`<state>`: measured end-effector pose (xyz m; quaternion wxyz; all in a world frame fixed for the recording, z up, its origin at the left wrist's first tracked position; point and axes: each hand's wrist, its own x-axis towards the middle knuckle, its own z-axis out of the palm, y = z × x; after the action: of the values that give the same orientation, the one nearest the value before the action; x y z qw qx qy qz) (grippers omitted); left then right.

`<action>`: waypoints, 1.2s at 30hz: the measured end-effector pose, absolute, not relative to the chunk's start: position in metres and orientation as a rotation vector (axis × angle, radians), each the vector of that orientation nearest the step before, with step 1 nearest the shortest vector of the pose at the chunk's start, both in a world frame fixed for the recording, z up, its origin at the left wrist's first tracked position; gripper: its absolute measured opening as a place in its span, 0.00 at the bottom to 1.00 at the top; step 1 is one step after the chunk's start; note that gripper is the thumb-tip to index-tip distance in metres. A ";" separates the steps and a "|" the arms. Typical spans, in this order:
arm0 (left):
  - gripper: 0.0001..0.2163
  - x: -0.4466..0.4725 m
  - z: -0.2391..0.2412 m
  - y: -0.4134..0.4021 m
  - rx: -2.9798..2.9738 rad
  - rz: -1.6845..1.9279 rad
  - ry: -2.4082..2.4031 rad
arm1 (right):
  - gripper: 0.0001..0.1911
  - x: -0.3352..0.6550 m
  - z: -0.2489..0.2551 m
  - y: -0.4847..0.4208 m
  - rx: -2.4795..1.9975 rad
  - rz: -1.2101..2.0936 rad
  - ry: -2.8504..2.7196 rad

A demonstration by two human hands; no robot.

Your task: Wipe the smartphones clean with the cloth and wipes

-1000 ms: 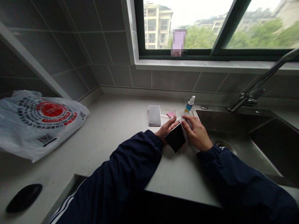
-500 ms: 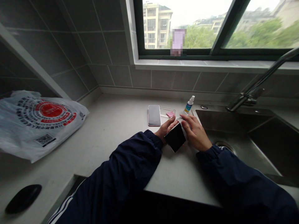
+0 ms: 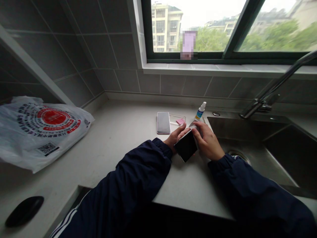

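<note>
My left hand (image 3: 176, 138) grips a dark phone (image 3: 186, 149) from its left side, holding it tilted just above the pale counter (image 3: 119, 138). My right hand (image 3: 208, 142) is curled at the phone's upper right corner, fingertips pinched on a thin pale piece that I cannot make out. A second phone (image 3: 163, 122) lies flat on the counter just beyond my left hand. Behind it sit a clear sheet with a pink tab (image 3: 181, 121) and a small spray bottle (image 3: 200, 111) with a blue label.
A steel sink (image 3: 260, 148) with a faucet (image 3: 269, 92) fills the right side. A white printed plastic bag (image 3: 42, 129) lies at the left. A black oval object (image 3: 24, 211) rests near the front left corner. Tiled wall and a window run along the back.
My right hand's fingers have shifted slightly along the phone's upper corner. The phone and my left hand stay almost where they were.
</note>
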<state>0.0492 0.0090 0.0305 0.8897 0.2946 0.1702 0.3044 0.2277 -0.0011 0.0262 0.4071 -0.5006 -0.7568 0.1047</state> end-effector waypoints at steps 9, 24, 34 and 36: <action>0.31 0.050 0.028 0.010 0.602 0.679 0.329 | 0.30 0.229 0.021 0.001 -1.276 0.176 -1.934; 0.32 0.047 0.030 0.009 0.584 0.698 0.352 | 0.27 0.230 0.025 0.000 -1.305 0.067 -1.883; 0.32 0.047 0.029 0.009 0.569 0.704 0.358 | 0.28 0.230 0.025 -0.001 -1.364 0.020 -1.890; 0.32 0.047 0.029 0.009 0.549 0.705 0.348 | 0.29 0.230 0.025 -0.001 -1.361 0.014 -1.895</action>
<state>0.0470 0.0088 0.0293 0.8872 0.2641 0.1676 0.3391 0.2300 -0.0009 0.0247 0.3933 -0.5363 -0.7468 0.0055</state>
